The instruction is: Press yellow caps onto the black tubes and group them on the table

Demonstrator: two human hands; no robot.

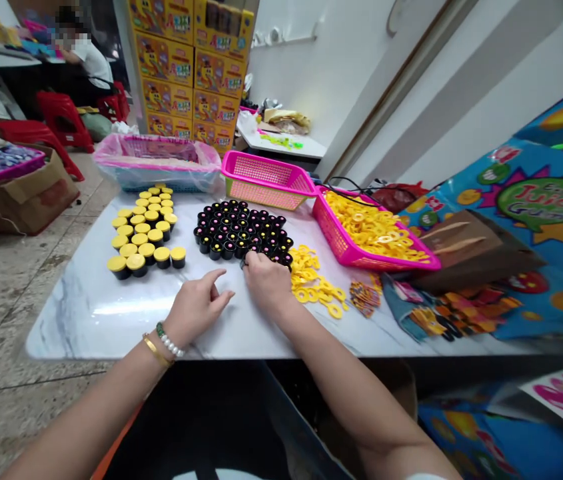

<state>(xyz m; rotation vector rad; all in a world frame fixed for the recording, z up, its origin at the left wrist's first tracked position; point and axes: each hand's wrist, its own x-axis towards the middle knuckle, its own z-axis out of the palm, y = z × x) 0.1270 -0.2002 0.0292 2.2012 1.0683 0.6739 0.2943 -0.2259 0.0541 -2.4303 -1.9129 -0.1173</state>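
My right hand (267, 281) is at the front edge of a tight cluster of small black cups (230, 245), each with a pink or yellow dot inside. Its fingers are closed around one black cup, mostly hidden behind them. My left hand (196, 307) hovers over the table with thumb and index finger apart, holding nothing. To its left stand rows of black cups with yellow tops (140, 239). Loose yellow plastic ring pieces (306, 273) lie just right of my right hand, beside a small pile of orange patterned pieces (364, 298).
A pink basket (341, 248) full of yellow pieces sits at the right. Behind are another pink basket (266, 175) and a plastic-lined basket (156, 175). Blue printed packaging (551, 267) crowds the right edge. Stacked yellow boxes (168, 63) and a seated person (91, 63) are farther back.
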